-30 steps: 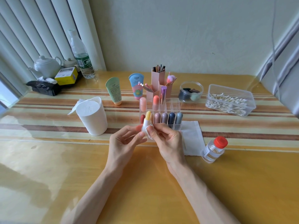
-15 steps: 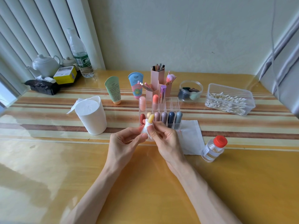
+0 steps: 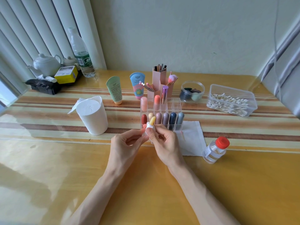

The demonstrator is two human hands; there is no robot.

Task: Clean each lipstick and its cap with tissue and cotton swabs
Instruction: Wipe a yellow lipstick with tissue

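Observation:
A yellow lipstick (image 3: 152, 120) sticks up between my two hands, just in front of the clear organiser (image 3: 177, 104). White tissue (image 3: 148, 128) is wrapped round its lower part. My right hand (image 3: 164, 143) pinches the tissue-wrapped lipstick with thumb and fingers. My left hand (image 3: 128, 143) holds it from the left with its fingertips. Several capped lipsticks stand in the organiser's slots. A flat tissue (image 3: 193, 137) lies right of my hands. Cotton swabs fill a clear box (image 3: 232, 101) at the far right.
A white tissue roll holder (image 3: 92, 116) stands to the left. A small red-capped bottle (image 3: 215, 150) lies at the right. Two tubes (image 3: 114, 90), a pink brush holder (image 3: 159, 83), a clear jar (image 3: 192, 91), a water bottle (image 3: 81, 54) and teapots (image 3: 47, 64) line the back.
The yellow lipstick has tilted to the right and dropped slightly between my fingers, and the tissue now wraps more of its base. Both hands stayed in place.

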